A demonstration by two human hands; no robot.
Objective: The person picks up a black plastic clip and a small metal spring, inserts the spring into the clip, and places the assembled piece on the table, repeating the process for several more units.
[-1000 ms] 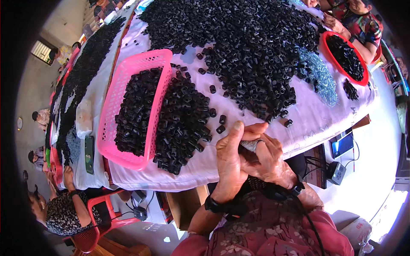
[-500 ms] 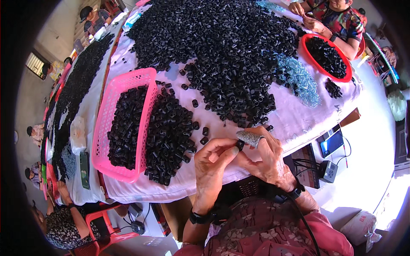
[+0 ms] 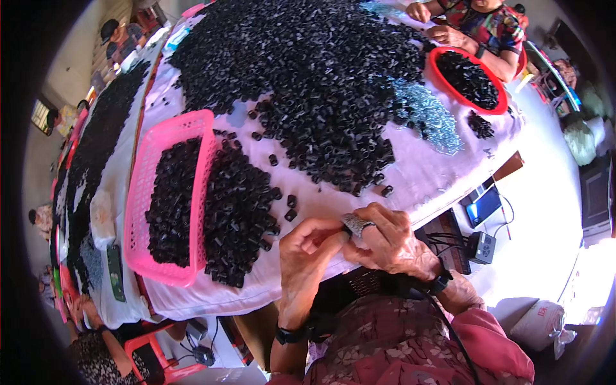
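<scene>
Pink basket (image 3: 168, 192) left of black-piece heap (image 3: 308, 83)

My fingers (image 3: 324, 239) are closing around a small black piece, covering it almost wholly, so its shape is staying unclear. My right hand (image 3: 391, 244) is hiding most of the silvery metal part (image 3: 357, 224) it is gripping. The heap of black pieces (image 3: 308, 83) is running out past the top edge. The pink basket (image 3: 144, 192) is hiding the desk (image 3: 423, 173) under it. A person (image 3: 481, 22) across the desk is being cut off at the top edge.
</scene>
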